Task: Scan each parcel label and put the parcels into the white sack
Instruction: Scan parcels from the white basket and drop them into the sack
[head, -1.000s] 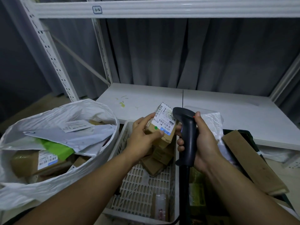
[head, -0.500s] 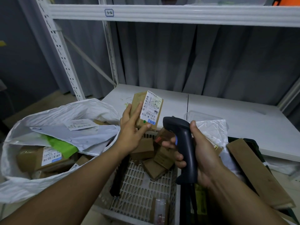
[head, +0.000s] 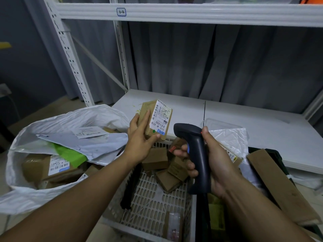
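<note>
Above a white crate [head: 148,203], left hand [head: 139,142] grips a labelled parcel [head: 155,117], right hand [head: 215,163] a scanner [head: 195,154].

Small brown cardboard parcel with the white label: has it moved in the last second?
Yes. The small brown cardboard parcel has risen above the white perforated basket's far rim, leftward toward the white sack.

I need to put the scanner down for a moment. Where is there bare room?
The white shelf is bare behind the basket and at its far right. The basket's near floor is mostly open. Crowded: its far end with small boxes, the white sack, the dark crate holding the long carton.
</note>
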